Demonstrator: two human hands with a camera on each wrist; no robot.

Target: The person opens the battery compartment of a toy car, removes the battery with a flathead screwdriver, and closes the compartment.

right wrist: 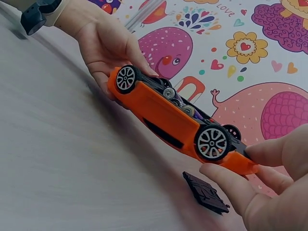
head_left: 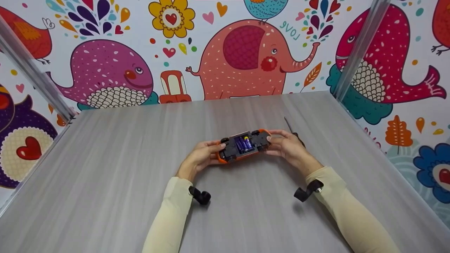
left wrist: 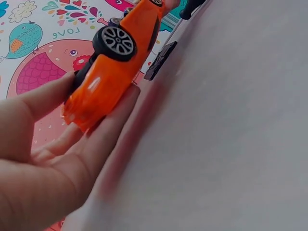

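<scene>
An orange toy car (head_left: 225,160) is held upside down above the table, its black underside facing up. In its uncovered battery compartment lie several purple batteries (head_left: 242,144), one with a yellow end. My left hand (head_left: 199,157) grips one end, thumb on the underside and fingers beneath the body. At the other end my right hand (head_left: 290,149) pinches the car in the same way. A black rectangular cover (right wrist: 206,193) lies on the table beyond the car; the left wrist view also shows it.
A screwdriver (head_left: 289,125) lies on the grey table (head_left: 116,168), just past my right hand, which partly hides its dark handle. Behind the table stands a wall (head_left: 126,21) printed with cartoon animals, with metal posts (head_left: 358,52) at the corners.
</scene>
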